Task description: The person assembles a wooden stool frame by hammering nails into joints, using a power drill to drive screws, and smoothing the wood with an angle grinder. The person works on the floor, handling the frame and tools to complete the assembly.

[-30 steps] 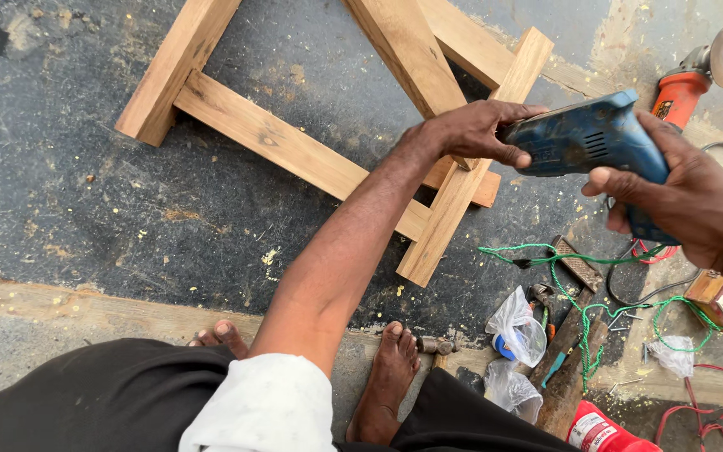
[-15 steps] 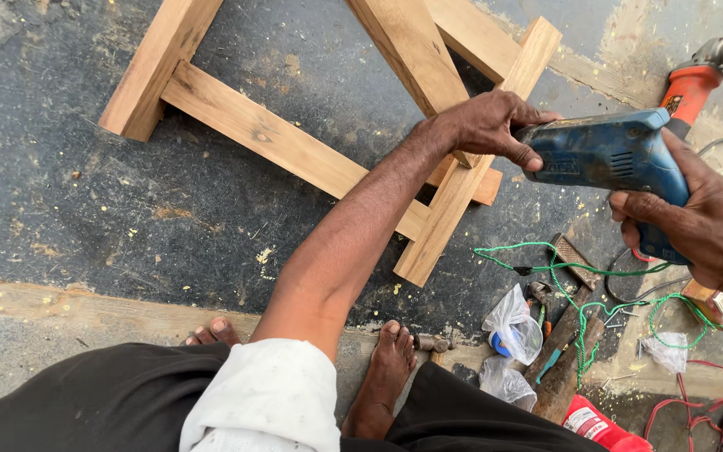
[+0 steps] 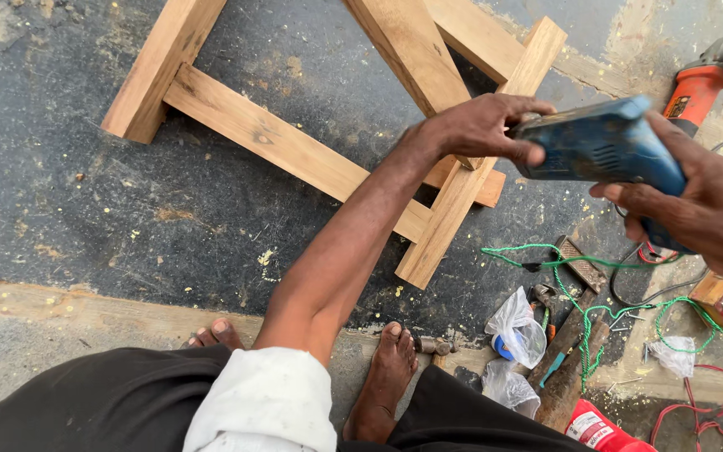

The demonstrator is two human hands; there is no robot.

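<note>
A blue power drill (image 3: 600,151) is held over a wooden frame (image 3: 294,151) of joined beams lying on the dark ground. My right hand (image 3: 705,205) grips the drill's handle from the right. My left hand (image 3: 483,127) closes around the front end of the drill, above the frame's right-hand beam (image 3: 462,201). The drill's bit is hidden behind my left hand.
An orange angle grinder (image 3: 705,71) lies at the upper right. Green cord (image 3: 596,310), plastic bags (image 3: 516,331), a hammer (image 3: 566,351) and small tools are scattered at the lower right. My bare feet (image 3: 387,377) stand on a pale concrete strip (image 3: 60,310).
Both hands and the drill have shifted slightly left and closer over the frame's right beam. My left hand keeps hold of the drill's front end.
</note>
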